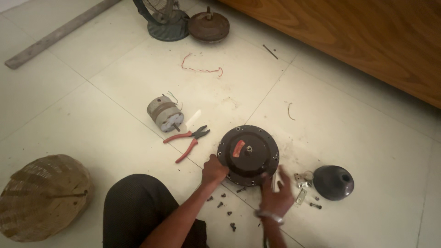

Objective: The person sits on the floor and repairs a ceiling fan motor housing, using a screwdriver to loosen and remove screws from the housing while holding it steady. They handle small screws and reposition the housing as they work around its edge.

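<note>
Head view, looking down at a tiled floor [115,69]. Lower centre of frame: dark round motor housing [248,155], with an orange-red label [238,148] slanted just left of its hub. Left hand [214,171] clamped on the housing's lower-left rim, fingers curled tight. Right hand [275,195] at the lower-right rim, fingers spread loose, touching the edge; actual hold impossible to tell. Small screws [222,200] scattered below, between the arms. Red-handled pliers [189,140] just left of the housing, grey cylindrical motor [164,114] beyond them. Dark dome cover [333,182] right. Woven basket [43,197] lower left. Red wire [201,68] upper centre.
</note>
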